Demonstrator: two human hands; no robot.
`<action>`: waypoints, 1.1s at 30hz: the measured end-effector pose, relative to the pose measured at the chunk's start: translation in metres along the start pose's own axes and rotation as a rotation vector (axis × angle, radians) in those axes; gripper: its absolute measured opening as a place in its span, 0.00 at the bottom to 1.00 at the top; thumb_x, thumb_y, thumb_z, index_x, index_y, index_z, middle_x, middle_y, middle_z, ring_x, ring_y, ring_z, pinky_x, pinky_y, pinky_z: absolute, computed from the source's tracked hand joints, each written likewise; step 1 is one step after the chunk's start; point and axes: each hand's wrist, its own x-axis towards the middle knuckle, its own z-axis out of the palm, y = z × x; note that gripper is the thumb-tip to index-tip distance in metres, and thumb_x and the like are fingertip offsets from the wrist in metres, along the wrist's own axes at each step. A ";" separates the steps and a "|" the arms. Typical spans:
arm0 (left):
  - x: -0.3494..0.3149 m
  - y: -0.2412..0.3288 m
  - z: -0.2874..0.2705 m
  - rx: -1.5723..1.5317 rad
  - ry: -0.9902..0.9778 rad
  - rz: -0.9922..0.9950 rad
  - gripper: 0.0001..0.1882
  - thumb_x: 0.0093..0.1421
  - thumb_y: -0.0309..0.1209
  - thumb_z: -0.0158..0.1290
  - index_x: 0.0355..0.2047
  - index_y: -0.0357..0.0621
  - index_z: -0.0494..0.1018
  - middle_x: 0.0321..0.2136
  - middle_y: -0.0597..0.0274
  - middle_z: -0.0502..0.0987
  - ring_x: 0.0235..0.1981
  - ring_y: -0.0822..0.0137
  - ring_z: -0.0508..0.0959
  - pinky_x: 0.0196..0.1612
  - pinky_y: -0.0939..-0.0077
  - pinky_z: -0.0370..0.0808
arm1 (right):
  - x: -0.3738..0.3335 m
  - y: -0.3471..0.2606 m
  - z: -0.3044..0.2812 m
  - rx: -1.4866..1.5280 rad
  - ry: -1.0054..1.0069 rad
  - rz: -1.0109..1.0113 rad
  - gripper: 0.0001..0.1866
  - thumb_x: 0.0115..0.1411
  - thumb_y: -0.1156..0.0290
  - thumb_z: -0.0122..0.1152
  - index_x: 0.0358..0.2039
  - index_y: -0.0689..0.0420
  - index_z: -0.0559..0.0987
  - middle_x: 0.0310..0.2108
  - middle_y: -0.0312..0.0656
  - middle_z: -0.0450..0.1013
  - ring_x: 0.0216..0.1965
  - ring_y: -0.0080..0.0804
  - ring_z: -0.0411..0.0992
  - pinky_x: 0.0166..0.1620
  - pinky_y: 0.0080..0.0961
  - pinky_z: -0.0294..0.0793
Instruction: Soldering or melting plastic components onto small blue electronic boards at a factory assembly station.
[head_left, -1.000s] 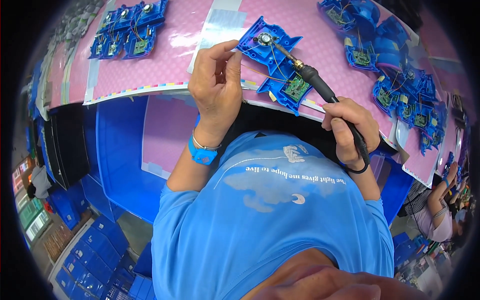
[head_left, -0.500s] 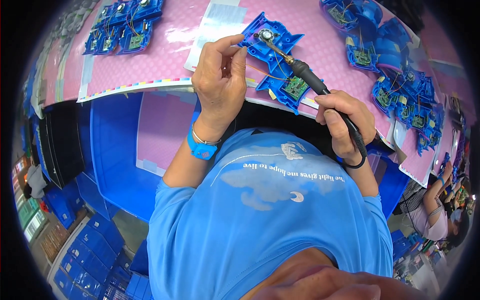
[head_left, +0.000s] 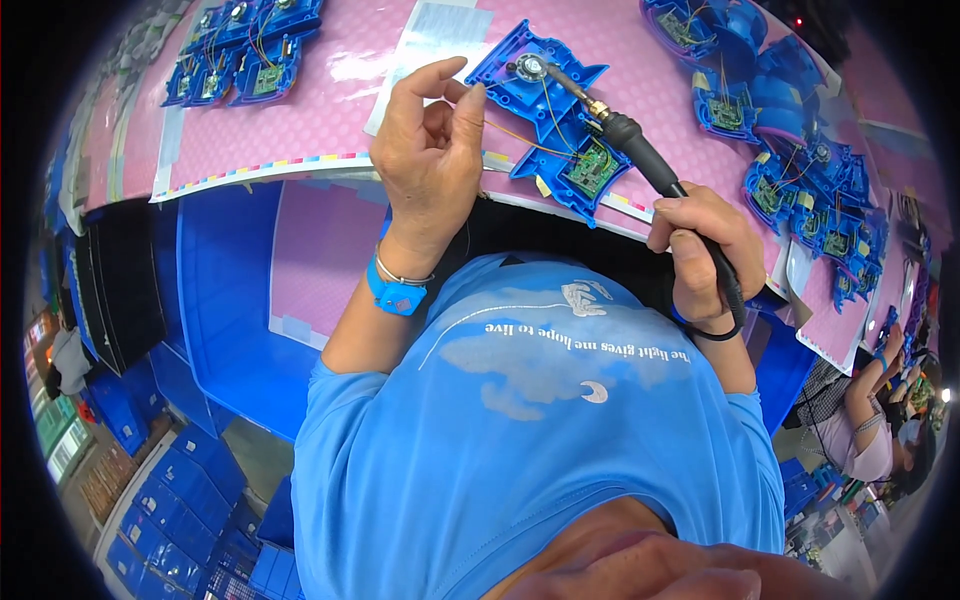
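My right hand [head_left: 708, 250] grips a black-handled soldering iron [head_left: 640, 152]. Its metal tip reaches the round silver speaker [head_left: 529, 67] inside a blue plastic housing half [head_left: 508, 95]. Thin wires link this part with a second blue piece holding a green circuit board [head_left: 592, 170], nearer to me. My left hand [head_left: 428, 150] is raised beside the housing's left edge, thumb and index fingertips apart. An orange wire [head_left: 525, 139] runs from the board towards that thumb; its far stretch is hidden there.
More blue housings with boards and wires lie at the far left [head_left: 245, 50] and along the right [head_left: 815, 205]. A pink patterned mat [head_left: 330, 90] covers the bench. Below its edge stands a blue bin [head_left: 225, 300]. Another person [head_left: 870, 430] sits at the far right.
My left hand has drawn slightly left, its index finger lifting away from the housing. My right hand has shifted a little right and down, and the iron's tip sits farther right on the speaker.
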 end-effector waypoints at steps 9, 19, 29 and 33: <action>-0.001 -0.007 -0.008 0.097 0.003 0.059 0.14 0.63 0.23 0.63 0.48 0.39 0.76 0.27 0.65 0.78 0.19 0.83 0.72 0.19 0.87 0.66 | 0.013 -0.002 0.003 0.035 -0.100 0.161 0.13 0.63 0.73 0.57 0.42 0.69 0.81 0.26 0.45 0.76 0.24 0.27 0.72 0.28 0.23 0.69; -0.001 -0.013 -0.007 0.125 0.018 0.079 0.14 0.62 0.23 0.64 0.48 0.40 0.76 0.27 0.65 0.79 0.19 0.82 0.72 0.20 0.85 0.67 | 0.017 0.002 0.008 0.021 -0.114 0.182 0.13 0.62 0.73 0.58 0.42 0.69 0.82 0.28 0.46 0.78 0.25 0.25 0.73 0.27 0.22 0.69; 0.003 -0.009 -0.005 0.160 0.006 0.078 0.15 0.61 0.22 0.64 0.48 0.40 0.76 0.27 0.64 0.79 0.19 0.80 0.72 0.21 0.84 0.67 | 0.020 -0.002 0.009 0.008 -0.097 0.192 0.10 0.58 0.75 0.61 0.39 0.64 0.83 0.27 0.47 0.81 0.25 0.32 0.79 0.29 0.25 0.73; 0.001 -0.001 -0.016 0.062 0.042 -0.051 0.16 0.63 0.21 0.63 0.50 0.40 0.76 0.29 0.68 0.78 0.21 0.84 0.71 0.22 0.87 0.67 | 0.019 -0.002 0.009 0.043 -0.077 0.219 0.10 0.58 0.75 0.61 0.39 0.65 0.83 0.27 0.46 0.81 0.24 0.31 0.78 0.28 0.24 0.73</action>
